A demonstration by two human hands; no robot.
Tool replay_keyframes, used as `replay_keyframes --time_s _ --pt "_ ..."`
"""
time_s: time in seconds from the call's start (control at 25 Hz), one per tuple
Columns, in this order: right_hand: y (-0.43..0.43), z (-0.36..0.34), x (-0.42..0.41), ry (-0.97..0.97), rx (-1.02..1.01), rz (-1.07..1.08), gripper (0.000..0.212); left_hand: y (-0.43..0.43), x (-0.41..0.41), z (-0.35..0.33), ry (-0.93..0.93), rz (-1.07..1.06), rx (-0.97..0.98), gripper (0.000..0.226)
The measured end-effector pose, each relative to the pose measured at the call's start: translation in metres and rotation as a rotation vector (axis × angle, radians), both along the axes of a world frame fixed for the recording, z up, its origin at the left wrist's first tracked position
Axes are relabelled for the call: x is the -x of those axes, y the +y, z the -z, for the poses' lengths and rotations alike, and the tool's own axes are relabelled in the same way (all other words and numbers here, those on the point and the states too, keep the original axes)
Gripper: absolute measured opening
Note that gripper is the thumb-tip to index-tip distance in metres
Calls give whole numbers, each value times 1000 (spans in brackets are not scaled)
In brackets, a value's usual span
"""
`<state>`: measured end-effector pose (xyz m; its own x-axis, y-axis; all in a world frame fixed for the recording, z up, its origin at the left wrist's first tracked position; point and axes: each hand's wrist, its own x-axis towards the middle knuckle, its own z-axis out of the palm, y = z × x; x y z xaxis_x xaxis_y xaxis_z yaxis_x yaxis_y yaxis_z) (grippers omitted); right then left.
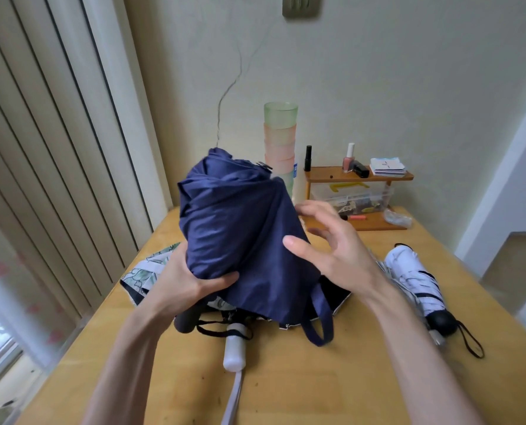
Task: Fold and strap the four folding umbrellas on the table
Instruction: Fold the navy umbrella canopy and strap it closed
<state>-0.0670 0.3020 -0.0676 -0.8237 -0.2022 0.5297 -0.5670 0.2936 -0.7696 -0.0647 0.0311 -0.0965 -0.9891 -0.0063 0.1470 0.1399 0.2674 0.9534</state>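
A navy blue folding umbrella is held upright and tilted above the table, its fabric gathered loosely and its strap hanging free at the lower right. My left hand grips it near the bottom, just above its dark handle. My right hand is spread open against the fabric's right side, thumb touching it. Beneath lies a green-and-white patterned umbrella with a white handle. A folded white umbrella with a black handle lies to the right.
The wooden table carries a small wooden shelf with nail polish bottles and a clear plastic box at the back. A tall stack of coloured cups stands behind the blue umbrella. Vertical blinds hang on the left.
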Motion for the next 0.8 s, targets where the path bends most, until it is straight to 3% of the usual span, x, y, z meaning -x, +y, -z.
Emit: replay_keyframes --time_s 0.16,0.44,0.56,0.68,0.8 --pt "-5 1 1 16 79 -37 39 10 -2 -1 40 23 18 65" --pt "24 2 1 -111 -234 146 29 -1 2 -2 30 -52 -134 82" --pt "36 0 0 -109 -77 54 17 -6 3 -1 2 -76 -213 93" --pt "29 0 -1 -140 136 -100 14 -2 1 -2 -10 -64 -242 81" --pt "19 -1 -2 -189 132 -217 31 0 1 -2 -20 -41 -267 77"
